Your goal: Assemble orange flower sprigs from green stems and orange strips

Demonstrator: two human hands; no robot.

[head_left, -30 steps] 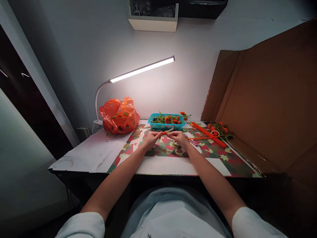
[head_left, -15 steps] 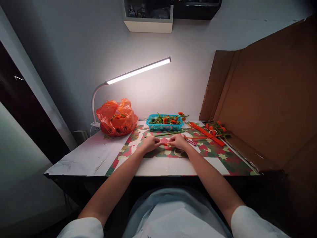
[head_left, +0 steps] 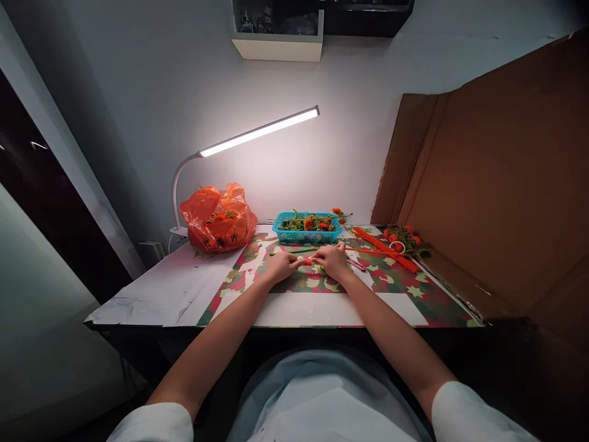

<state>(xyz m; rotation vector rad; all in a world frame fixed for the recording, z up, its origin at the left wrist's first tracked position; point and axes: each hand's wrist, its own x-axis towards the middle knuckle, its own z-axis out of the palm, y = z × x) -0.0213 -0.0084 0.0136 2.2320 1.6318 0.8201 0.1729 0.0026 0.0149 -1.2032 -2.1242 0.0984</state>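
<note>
My left hand (head_left: 281, 266) and my right hand (head_left: 332, 260) meet over a patterned red and green mat (head_left: 396, 294) on the desk. Both pinch a small orange flower piece (head_left: 307, 261) between their fingertips, the left from the left side, the right from the right. A thin green stem (head_left: 294, 250) lies on the mat just beyond the hands. A blue basket (head_left: 307, 226) full of orange flowers on green stems stands behind them.
An orange plastic bag (head_left: 218, 218) sits at the back left under a lit white desk lamp (head_left: 257, 131). Orange strips (head_left: 384, 248), loose flowers and a white ring lie at the right. Tall cardboard (head_left: 497, 184) walls the right side. A shelf (head_left: 276, 37) hangs above.
The hands came down from just in front of the basket toward me, then shifted slightly back up. They keep pinching the small orange piece throughout.
</note>
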